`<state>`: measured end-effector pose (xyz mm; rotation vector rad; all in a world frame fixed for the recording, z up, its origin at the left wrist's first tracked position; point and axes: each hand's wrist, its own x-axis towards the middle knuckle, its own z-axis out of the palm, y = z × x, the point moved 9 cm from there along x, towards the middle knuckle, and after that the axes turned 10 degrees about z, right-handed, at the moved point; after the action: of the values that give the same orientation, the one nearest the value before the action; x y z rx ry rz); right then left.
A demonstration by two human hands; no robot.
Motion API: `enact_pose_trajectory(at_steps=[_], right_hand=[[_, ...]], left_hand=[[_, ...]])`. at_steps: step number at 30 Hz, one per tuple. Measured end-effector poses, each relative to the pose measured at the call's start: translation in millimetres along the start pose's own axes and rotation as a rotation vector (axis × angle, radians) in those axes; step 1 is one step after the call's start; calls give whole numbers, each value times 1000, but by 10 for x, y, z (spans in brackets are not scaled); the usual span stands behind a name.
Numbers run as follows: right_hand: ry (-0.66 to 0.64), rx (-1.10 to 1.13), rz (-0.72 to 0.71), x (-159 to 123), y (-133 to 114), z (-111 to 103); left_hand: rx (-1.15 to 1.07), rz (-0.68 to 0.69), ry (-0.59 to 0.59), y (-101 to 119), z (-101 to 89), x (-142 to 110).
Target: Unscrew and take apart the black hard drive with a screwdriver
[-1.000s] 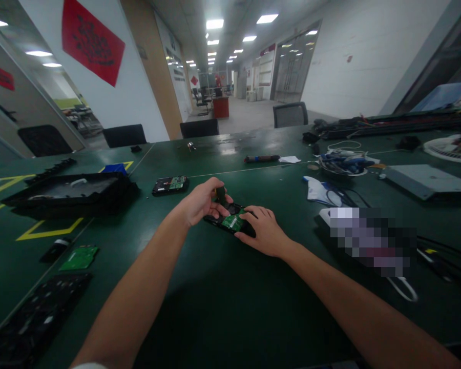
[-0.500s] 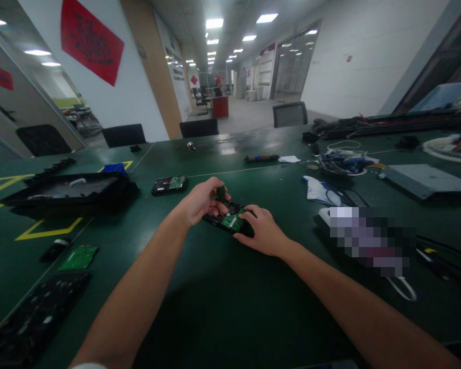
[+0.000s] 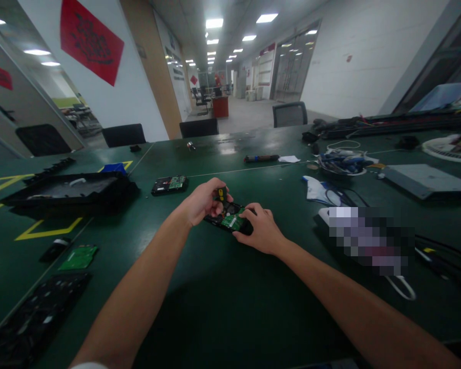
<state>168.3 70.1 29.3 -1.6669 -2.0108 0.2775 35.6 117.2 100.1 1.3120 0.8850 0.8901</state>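
In front of me a black hard drive [image 3: 232,221] with a green circuit board lies on the dark green table [image 3: 230,297]. My right hand [image 3: 263,230] grips its right end, thumb on the near edge and fingers over the far side. Above the drive's left part, my left hand [image 3: 209,202] is closed around the dark handle of a screwdriver [image 3: 222,193] with yellow marks. The screwdriver stands roughly upright; its tip is too small to make out. Fingers of the left hand cover the drive's left end in part.
Another hard drive [image 3: 169,185] lies to the left, near a black tray-like housing [image 3: 72,189]. A loose green circuit board [image 3: 79,257] and a black panel [image 3: 38,312] sit nearer. Rightward are a power strip-like blurred object [image 3: 364,241], cables [image 3: 343,161] and a grey metal box [image 3: 430,180].
The screwdriver handle has turned in my left hand, so its yellow marks now face me. My left fingers have shifted slightly; my right hand keeps its grip on the hard drive.
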Motion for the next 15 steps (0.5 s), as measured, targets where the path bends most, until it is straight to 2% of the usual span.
enact_pose_trajectory(at_steps=[5,9,12,15], right_hand=[[37,-7,-12,-13,-7,-9],[66,-11,10,5,31,-24],[77,-20,55,30,78,-34],[65,-18,79,43,107,-21]], left_hand=[[35,41,-54,17,58,-7],[44,92,-49,49,38,-3],[30,79,-56,31,34,5],[0,48,-15,2,5,17]])
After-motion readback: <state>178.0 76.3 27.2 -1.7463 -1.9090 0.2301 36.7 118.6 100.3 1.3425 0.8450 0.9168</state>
